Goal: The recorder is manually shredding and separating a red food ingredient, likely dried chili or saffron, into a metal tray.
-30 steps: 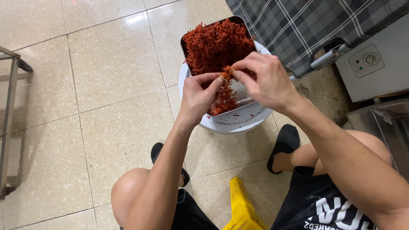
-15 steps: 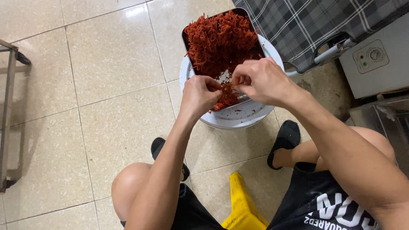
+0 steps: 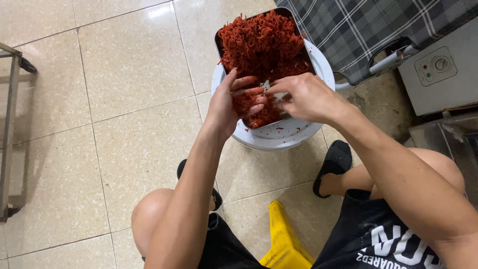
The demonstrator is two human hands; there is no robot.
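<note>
A metal tray (image 3: pixel 219 45) heaped with red shredded food (image 3: pixel 261 40) rests on a round white stand (image 3: pixel 279 137) on the floor in front of me. My left hand (image 3: pixel 234 99) and my right hand (image 3: pixel 298 97) meet over the tray's near end. Between their fingertips is a small pale piece (image 3: pixel 266 85) of something, too small to name. Both hands pinch at it, and the left fingers also touch the red shreds.
A yellow stool (image 3: pixel 284 234) shows between my knees. Black slippers (image 3: pixel 334 164) are on my feet. A plaid cloth (image 3: pixel 358 30) lies at the upper right, a grey box with a dial (image 3: pixel 438 74) beside it. A metal rack frame (image 3: pixel 10 129) stands at the left on the tiled floor.
Both hands have dropped lower onto the near end of the tray. The orange-red bit held a second ago is gone; a pale piece now sits between the fingertips.
</note>
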